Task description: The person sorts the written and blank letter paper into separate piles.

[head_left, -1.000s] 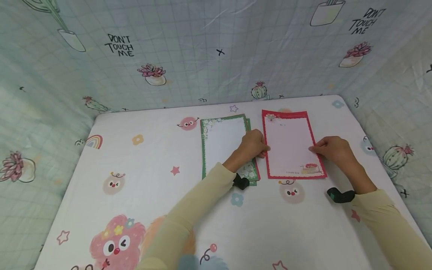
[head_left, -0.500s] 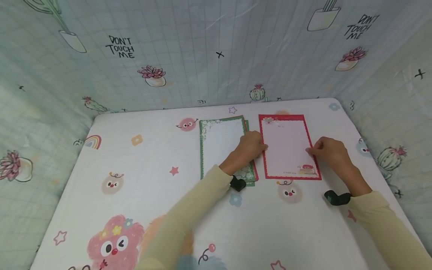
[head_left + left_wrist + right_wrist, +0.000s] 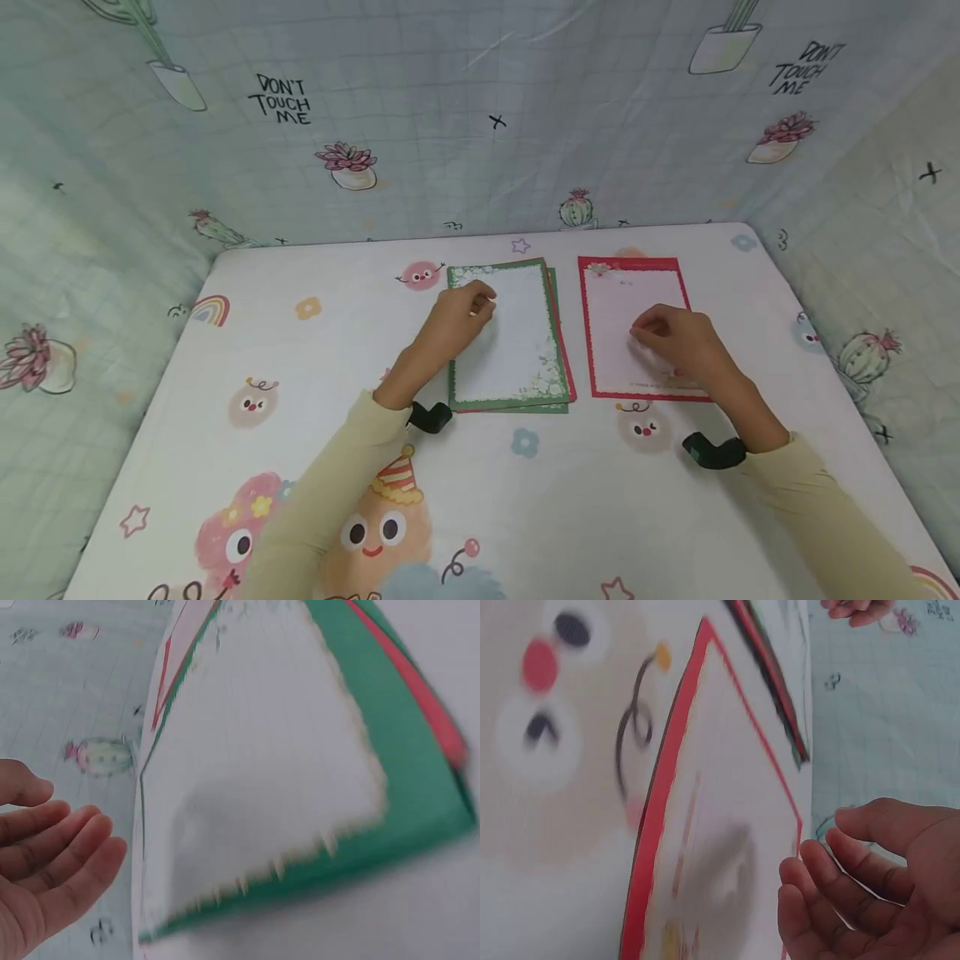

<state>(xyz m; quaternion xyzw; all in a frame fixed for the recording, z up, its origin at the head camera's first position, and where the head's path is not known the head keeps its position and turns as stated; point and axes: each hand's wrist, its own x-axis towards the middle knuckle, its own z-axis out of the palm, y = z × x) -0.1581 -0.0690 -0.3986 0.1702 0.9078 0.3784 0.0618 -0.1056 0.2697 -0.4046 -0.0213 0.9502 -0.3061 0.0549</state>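
A stack of bordered paper sheets (image 3: pixel 510 333) lies slightly fanned on the table, a green floral-edged sheet on top with red and green edges poking out beneath. Over its upper left part hovers my left hand (image 3: pixel 457 321), fingers loosely bent and holding nothing; the left wrist view shows the same hand (image 3: pixel 56 862) apart from the paper. To the right lies a red-bordered sheet (image 3: pixel 611 300) with a pinkish-white middle. My right hand (image 3: pixel 682 342) is above this sheet, covering its lower right part. In the right wrist view its relaxed fingers (image 3: pixel 817 877) hold nothing.
The white table cover (image 3: pixel 300 433) is printed with cartoon faces, stars and flowers. A pale green patterned cloth (image 3: pixel 420 100) hangs behind the table and along both sides. Each wrist carries a small black device (image 3: pixel 714 451).
Both hands have let go of the red-bordered sheet, which now lies on the table. My left hand has moved left over the stack; my right hand has shifted left above the red-bordered sheet.
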